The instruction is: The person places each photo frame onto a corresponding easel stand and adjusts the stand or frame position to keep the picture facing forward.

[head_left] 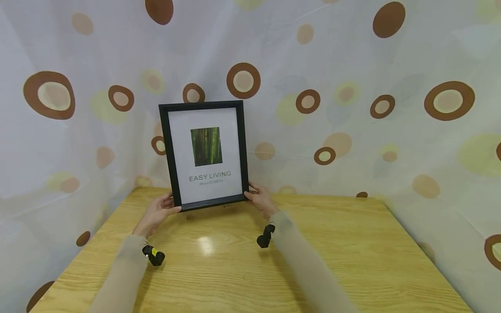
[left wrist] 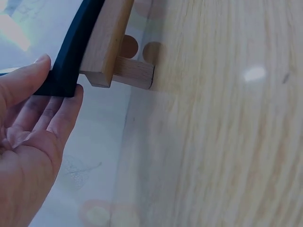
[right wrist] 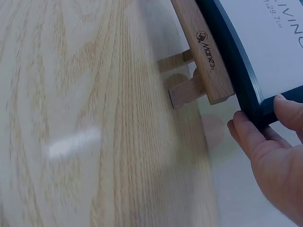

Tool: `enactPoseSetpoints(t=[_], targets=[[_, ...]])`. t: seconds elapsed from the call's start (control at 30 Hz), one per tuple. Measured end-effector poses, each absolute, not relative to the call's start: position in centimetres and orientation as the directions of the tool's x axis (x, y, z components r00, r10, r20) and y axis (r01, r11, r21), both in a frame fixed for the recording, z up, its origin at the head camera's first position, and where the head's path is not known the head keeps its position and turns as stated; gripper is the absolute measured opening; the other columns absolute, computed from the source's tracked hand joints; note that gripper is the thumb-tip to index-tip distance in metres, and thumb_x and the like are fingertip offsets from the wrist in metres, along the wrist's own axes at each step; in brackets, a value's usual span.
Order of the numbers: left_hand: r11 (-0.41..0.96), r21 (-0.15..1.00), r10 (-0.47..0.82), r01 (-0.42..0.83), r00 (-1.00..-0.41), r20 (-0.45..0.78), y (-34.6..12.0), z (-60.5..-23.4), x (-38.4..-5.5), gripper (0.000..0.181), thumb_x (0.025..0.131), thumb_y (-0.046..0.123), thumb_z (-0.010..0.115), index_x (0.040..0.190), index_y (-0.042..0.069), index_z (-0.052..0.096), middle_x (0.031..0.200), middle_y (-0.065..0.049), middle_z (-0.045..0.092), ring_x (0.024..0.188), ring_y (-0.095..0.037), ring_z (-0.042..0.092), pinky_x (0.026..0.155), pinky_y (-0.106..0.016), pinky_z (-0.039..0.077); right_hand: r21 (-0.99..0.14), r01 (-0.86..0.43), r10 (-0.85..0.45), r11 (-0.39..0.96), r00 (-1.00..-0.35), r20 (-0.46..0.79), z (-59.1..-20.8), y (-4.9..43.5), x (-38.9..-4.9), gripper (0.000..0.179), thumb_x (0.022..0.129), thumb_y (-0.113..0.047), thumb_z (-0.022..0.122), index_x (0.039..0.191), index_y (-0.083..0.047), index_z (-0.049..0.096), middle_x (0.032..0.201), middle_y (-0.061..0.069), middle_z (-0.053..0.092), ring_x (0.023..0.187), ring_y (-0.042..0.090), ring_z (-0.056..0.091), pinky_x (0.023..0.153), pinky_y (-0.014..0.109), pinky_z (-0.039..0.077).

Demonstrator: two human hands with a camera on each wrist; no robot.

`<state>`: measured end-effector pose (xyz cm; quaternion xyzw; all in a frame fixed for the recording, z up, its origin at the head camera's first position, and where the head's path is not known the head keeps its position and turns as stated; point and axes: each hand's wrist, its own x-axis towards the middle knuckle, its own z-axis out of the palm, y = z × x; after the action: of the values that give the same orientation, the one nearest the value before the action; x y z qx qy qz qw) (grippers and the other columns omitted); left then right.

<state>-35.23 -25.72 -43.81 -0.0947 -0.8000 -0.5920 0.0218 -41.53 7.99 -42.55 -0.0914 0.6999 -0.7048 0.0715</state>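
A black picture frame (head_left: pixel 209 117) with a white "EASY LIVING" print and a green bamboo picture stands at the back of the table, slightly tilted sideways. At its lower left corner, my left hand (head_left: pixel 154 213) grips with the thumb in front and the fingers beneath and behind. My right hand (head_left: pixel 262 201) pinches the lower right corner in the same way. Close against the frame's bottom edge runs the ledge of a wooden stand (right wrist: pixel 206 61), with short feet on the tabletop, seen in both wrist views. From the head, the frame hides most of that stand.
The glossy wooden table (head_left: pixel 352 252) reflects light in front of the frame. Behind it hangs a white curtain (head_left: pixel 282 48) with brown and yellow circles, close to the table's back edge. Small black devices (head_left: pixel 154 255) are strapped to both wrists.
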Motion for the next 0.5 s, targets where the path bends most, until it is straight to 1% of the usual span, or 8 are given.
enactPoseSetpoints(t=[0.17,0.3,0.4,0.5], targets=[[0.278,0.946,0.118,0.165,-0.984,0.137,-25.82,-44.04,-35.37,0.070,0.095,0.004,0.062,0.152,-0.005,0.024,0.148,-0.032,0.039,0.137,-0.043,0.040,0.114,-0.053,0.035,-1.000,-0.009,-0.207,-0.012,-0.978,0.012,-42.67,7.67,-41.68,0.056,0.099,0.001,0.052,0.152,-0.008,0.035,0.143,0.026,0.048,0.127,0.037,0.053,0.107,0.047,0.046],[0.289,0.943,0.125,0.167,-0.983,0.135,-26.10,-44.07,-35.44,0.071,0.095,0.007,0.063,0.153,-0.004,0.024,0.148,-0.032,0.039,0.136,-0.043,0.040,0.114,-0.053,0.035,-1.000,-0.002,-0.187,-0.013,-0.982,0.005,-42.78,7.28,-41.85,0.055,0.099,0.000,0.052,0.152,-0.008,0.036,0.142,0.027,0.048,0.126,0.036,0.054,0.106,0.048,0.046],[0.293,0.944,0.118,0.150,-0.986,0.120,-26.34,-44.09,-35.44,0.071,0.095,0.007,0.063,0.153,-0.003,0.024,0.148,-0.032,0.040,0.136,-0.043,0.040,0.113,-0.052,0.036,-1.000,0.017,-0.191,-0.013,-0.981,-0.014,-42.97,7.14,-41.85,0.056,0.099,0.000,0.052,0.152,-0.011,0.036,0.141,0.027,0.049,0.119,0.039,0.058,0.105,0.052,0.046],[0.304,0.943,0.124,0.136,-0.987,0.103,-26.49,-43.98,-35.39,0.070,0.095,0.008,0.063,0.153,-0.002,0.024,0.147,-0.032,0.040,0.136,-0.043,0.040,0.112,-0.053,0.037,-0.998,0.044,-0.220,-0.054,-0.975,-0.031,-43.27,7.18,-41.85,0.056,0.101,-0.001,0.049,0.154,-0.014,0.034,0.141,0.028,0.049,0.110,0.039,0.063,0.104,0.056,0.044]])
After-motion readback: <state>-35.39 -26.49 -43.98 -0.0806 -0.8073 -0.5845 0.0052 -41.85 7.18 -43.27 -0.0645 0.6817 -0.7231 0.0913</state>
